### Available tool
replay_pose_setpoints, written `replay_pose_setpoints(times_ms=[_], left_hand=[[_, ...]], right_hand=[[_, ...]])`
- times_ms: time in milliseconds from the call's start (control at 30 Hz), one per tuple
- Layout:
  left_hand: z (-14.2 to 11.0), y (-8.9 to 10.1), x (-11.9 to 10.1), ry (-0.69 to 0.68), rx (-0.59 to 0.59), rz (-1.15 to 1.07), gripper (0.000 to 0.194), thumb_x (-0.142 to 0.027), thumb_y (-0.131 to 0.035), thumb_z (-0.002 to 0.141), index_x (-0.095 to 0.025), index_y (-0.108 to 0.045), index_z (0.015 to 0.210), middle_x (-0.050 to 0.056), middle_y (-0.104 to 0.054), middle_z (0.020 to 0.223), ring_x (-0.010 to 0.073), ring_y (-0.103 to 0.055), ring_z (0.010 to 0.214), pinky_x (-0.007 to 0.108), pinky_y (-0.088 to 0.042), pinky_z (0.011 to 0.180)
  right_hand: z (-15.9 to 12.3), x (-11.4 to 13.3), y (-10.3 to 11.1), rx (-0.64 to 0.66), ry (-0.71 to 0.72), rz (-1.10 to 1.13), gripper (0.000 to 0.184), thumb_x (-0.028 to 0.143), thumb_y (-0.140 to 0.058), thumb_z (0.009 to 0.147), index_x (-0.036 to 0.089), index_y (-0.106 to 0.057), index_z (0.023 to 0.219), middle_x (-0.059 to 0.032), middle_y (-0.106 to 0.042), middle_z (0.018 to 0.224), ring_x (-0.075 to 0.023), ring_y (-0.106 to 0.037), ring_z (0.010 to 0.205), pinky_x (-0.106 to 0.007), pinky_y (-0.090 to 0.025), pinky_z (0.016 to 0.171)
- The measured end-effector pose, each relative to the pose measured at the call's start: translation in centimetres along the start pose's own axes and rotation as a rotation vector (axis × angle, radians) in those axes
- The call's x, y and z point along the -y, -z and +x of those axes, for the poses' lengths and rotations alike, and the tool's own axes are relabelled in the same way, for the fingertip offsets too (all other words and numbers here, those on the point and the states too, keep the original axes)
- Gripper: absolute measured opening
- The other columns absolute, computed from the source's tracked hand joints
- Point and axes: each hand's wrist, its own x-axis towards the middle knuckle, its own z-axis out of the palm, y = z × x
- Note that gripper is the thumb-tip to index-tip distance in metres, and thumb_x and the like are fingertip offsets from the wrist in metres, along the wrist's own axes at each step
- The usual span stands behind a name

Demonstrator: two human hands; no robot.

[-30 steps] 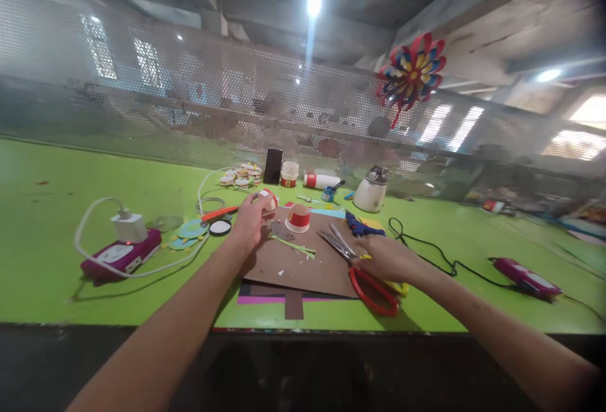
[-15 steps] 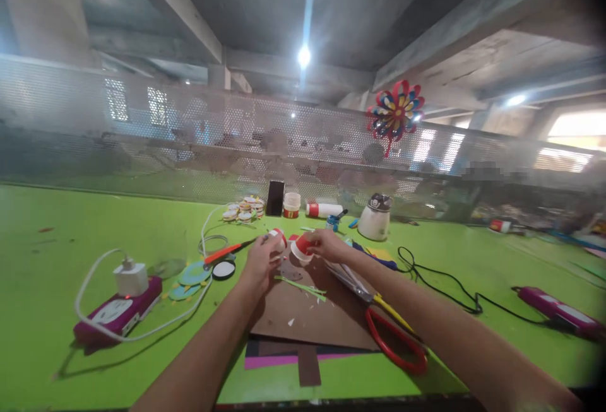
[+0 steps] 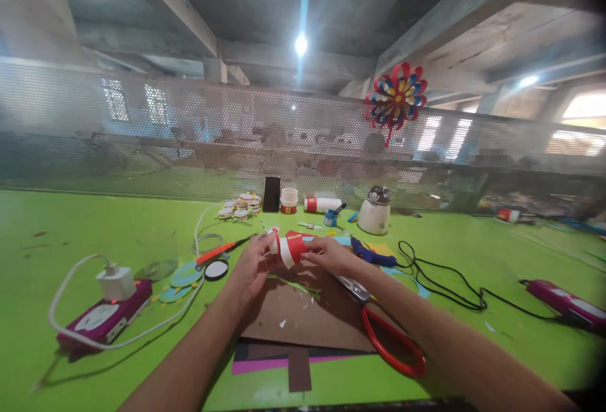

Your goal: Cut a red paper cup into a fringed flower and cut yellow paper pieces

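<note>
My right hand (image 3: 331, 254) is closed on the red-and-white paper cup (image 3: 293, 249), which is tilted on its side above the brown sheet (image 3: 303, 320). My left hand (image 3: 253, 265) grips a smaller red-and-white cup piece (image 3: 274, 241) at the cup's left end. The two parts meet or overlap; I cannot tell if one sits inside the other. Thin green strips (image 3: 296, 284) and white scraps lie on the sheet below. Large scissors (image 3: 392, 349) with red handles rest at the sheet's right, partly under my right forearm.
An orange utility knife (image 3: 218, 252) and a round black-rimmed disc (image 3: 216, 270) lie left. A blue glue gun (image 3: 374, 253) with a black cord is right. Purple power strips (image 3: 104, 317) sit at both sides. A phone (image 3: 271, 194), a beige bottle-like container (image 3: 374, 213) and a mesh partition stand behind.
The cup in my right hand has moved left and turned on its side, closing the gap to the piece in my left hand. The view has shifted slightly.
</note>
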Motion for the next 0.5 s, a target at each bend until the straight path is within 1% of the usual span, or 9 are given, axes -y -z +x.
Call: replay_pose_setpoints(times_ms=[67, 133, 200, 267, 333, 367, 433, 500], left_hand=[[0.1, -0.1, 0.1, -0.024, -0.001, 0.027, 0.04, -0.03, -0.081, 0.067, -0.017, -0.062, 0.1, 0.007, -0.069, 0.096, 0.0168, -0.065, 0.074, 0.028, -0.052, 0.064], [0.1, -0.2, 0.2, -0.051, -0.009, 0.049, 0.049, -0.026, -0.084, 0.062, -0.017, -0.062, 0.105, 0.007, -0.069, 0.1, 0.0179, -0.065, 0.077, 0.028, -0.051, 0.064], [0.0, -0.4, 0.3, -0.082, -0.02, 0.102, 0.061, -0.024, -0.087, 0.059, -0.018, -0.06, 0.113, 0.008, -0.069, 0.102, 0.0195, -0.066, 0.081, 0.027, -0.05, 0.066], [-0.2, -0.5, 0.4, -0.118, 0.0, 0.205, 0.069, -0.024, -0.087, 0.059, -0.017, -0.059, 0.122, 0.009, -0.07, 0.103, 0.0211, -0.067, 0.087, 0.028, -0.05, 0.07], [-0.5, -0.6, 0.4, -0.148, 0.058, 0.298, 0.069, -0.026, -0.086, 0.061, -0.016, -0.059, 0.124, 0.01, -0.071, 0.104, 0.0232, -0.066, 0.094, 0.03, -0.051, 0.077], [-0.7, -0.7, 0.4, -0.154, 0.089, 0.319, 0.066, -0.027, -0.085, 0.062, -0.016, -0.061, 0.123, 0.011, -0.071, 0.105, 0.0243, -0.066, 0.097, 0.031, -0.051, 0.08], [-1.0, -0.8, 0.2, -0.143, 0.12, 0.297, 0.059, -0.027, -0.085, 0.062, -0.015, -0.066, 0.116, 0.011, -0.071, 0.108, 0.0259, -0.066, 0.099, 0.032, -0.051, 0.082], [-1.4, -1.1, 0.1, -0.108, 0.111, 0.238, 0.055, -0.028, -0.084, 0.062, -0.015, -0.067, 0.113, 0.012, -0.071, 0.11, 0.0265, -0.067, 0.096, 0.033, -0.052, 0.08]], right_hand=[[-0.5, 0.6, 0.8, -0.012, 0.002, -0.059, 0.027, 0.034, -0.061, 0.094, 0.017, -0.063, 0.115, -0.0063, -0.065, 0.116, -0.0198, -0.066, 0.095, -0.04, -0.056, 0.081], [-0.6, 1.4, 2.0, -0.038, 0.011, -0.109, 0.027, 0.034, -0.061, 0.094, 0.018, -0.063, 0.116, -0.0069, -0.064, 0.118, -0.0206, -0.065, 0.099, -0.042, -0.055, 0.085], [0.1, 2.1, 3.3, -0.046, 0.036, -0.132, 0.031, 0.034, -0.061, 0.094, 0.019, -0.06, 0.121, -0.0084, -0.061, 0.126, -0.0231, -0.062, 0.107, -0.046, -0.053, 0.09], [1.4, 2.5, 4.2, 0.003, 0.061, -0.13, 0.037, 0.033, -0.061, 0.094, 0.02, -0.056, 0.128, -0.0093, -0.057, 0.132, -0.0249, -0.06, 0.111, -0.048, -0.051, 0.092], [3.0, 2.7, 4.6, 0.145, 0.079, -0.108, 0.036, 0.033, -0.062, 0.094, 0.02, -0.057, 0.126, -0.009, -0.058, 0.131, -0.0242, -0.061, 0.109, -0.047, -0.053, 0.091], [3.7, 2.6, 4.6, 0.249, 0.08, -0.089, 0.033, 0.033, -0.062, 0.093, 0.019, -0.059, 0.123, -0.0083, -0.061, 0.126, -0.0229, -0.063, 0.105, -0.045, -0.054, 0.088], [4.8, 2.3, 4.3, 0.466, 0.07, -0.035, 0.028, 0.033, -0.063, 0.093, 0.016, -0.062, 0.116, -0.0066, -0.065, 0.116, -0.0196, -0.066, 0.094, -0.039, -0.057, 0.079], [5.0, 1.8, 3.8, 0.629, 0.057, 0.035, 0.026, 0.033, -0.062, 0.094, 0.016, -0.063, 0.113, -0.0055, -0.067, 0.109, -0.017, -0.067, 0.087, -0.035, -0.058, 0.073]])
